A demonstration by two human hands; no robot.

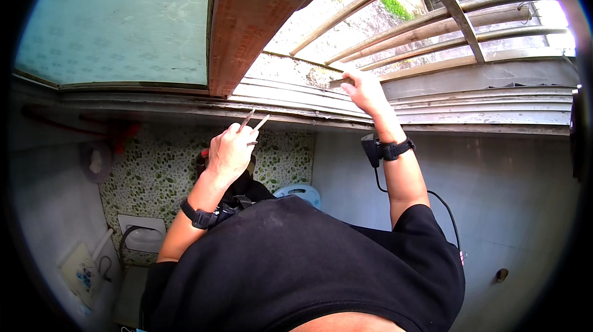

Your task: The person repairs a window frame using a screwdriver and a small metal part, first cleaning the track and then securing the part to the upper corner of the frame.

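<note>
My left hand (228,153) is closed around slim stick-like tools that poke out past its fingers: a dark pointed one (246,119) and a pale one (262,122). Their exact kind is not clear. This hand is just on the near side of the window sill (296,111). Farther out, my right hand (365,92) reaches over the metal window track (445,108) with its fingers curled together. By its fingertips is a small flat greyish piece (337,84); glare and the fingers hide what it is.
Metal security bars (445,14) cross the opening beyond the track. On the left stand a frosted pane (117,23) and a frame post covered in brown printed film (247,23). Below lie a pebble-patterned floor (167,165), a light blue stool (299,193) and a squat toilet (142,233).
</note>
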